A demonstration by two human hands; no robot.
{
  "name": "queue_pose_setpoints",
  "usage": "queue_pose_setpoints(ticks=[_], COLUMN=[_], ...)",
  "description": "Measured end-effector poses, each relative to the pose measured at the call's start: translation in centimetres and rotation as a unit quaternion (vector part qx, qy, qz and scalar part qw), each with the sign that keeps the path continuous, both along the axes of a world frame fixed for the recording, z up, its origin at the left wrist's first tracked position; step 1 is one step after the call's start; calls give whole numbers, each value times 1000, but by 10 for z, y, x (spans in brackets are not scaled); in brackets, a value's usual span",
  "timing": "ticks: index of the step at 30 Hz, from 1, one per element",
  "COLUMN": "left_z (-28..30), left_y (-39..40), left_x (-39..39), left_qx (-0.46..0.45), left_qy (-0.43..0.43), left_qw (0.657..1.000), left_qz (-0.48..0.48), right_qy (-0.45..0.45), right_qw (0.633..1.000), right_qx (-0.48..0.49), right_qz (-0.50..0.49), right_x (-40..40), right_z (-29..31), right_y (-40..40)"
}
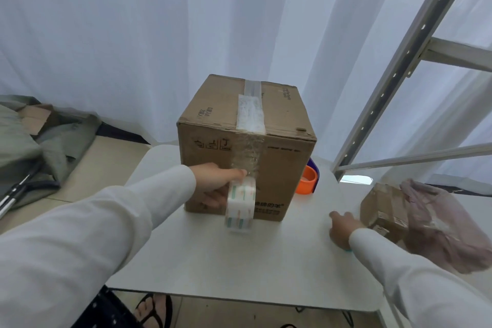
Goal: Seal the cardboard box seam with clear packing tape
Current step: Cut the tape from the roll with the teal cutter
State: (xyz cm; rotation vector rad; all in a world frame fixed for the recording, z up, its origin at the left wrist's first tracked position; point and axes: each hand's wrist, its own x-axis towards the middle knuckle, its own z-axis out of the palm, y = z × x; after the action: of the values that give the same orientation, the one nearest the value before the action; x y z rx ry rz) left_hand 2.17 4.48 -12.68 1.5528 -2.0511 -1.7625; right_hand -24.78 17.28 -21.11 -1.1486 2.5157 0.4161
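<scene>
Now the left hand is gripping the tape roll against the front of the box.

Its fingers are closing around the roll, thumb on top, and a clear strip is running from the roll up the box's front face and over the top seam, where it is lying wrinkled along the middle. The box is standing upright on the white tabletop. The right hand is resting on the tabletop with fingers loosely spread, holding nothing, just beside a small carton and a pink bag. An orange dispenser is peeking out behind the box's right side. White curtains are hanging behind, and a metal rack is standing at the right.
</scene>
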Motion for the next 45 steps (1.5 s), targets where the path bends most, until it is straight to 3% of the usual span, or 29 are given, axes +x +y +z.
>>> queue_pose_setpoints(ticks=[4,8,14,19,22,24,26,29,31,38,45], left_z=[-3,-1,-2,-3,-5,-5,-5,-5,-4,-6,-20], left_y=[2,9,14,23,25,24,22,22,24,23,21], left_x=[0,-2,-4,-4,-6,-6,-7,-10,-11,-11,-7], left_qx=[58,97,150,167,157,150,143,137,139,126,114], left_qy=[35,73,107,116,121,117,112,118,126,102,128], left_qw=[998,992,982,979,980,982,983,983,982,987,985], left_qz=[12,30,33,7,-3,-5,-1,10,17,-3,-18], right_qy=[-16,-35,2,-154,-210,-199,-212,-307,-370,-426,-371], right_qw=[996,989,999,987,973,938,862,758,734,779,810], right_qx=[-24,-124,-38,-38,-69,-192,-354,-506,-522,-407,-377], right_qz=[82,76,33,-35,71,210,294,275,228,215,252], right_x=[5,2,8,19,42,65,90,117,124,126,135], right_z=[-15,-20,-26,-5,25,51,74,93,96,83,79], right_y=[-1,-6,2,-9,-14,-13,-9,-12,-22,-55,-65])
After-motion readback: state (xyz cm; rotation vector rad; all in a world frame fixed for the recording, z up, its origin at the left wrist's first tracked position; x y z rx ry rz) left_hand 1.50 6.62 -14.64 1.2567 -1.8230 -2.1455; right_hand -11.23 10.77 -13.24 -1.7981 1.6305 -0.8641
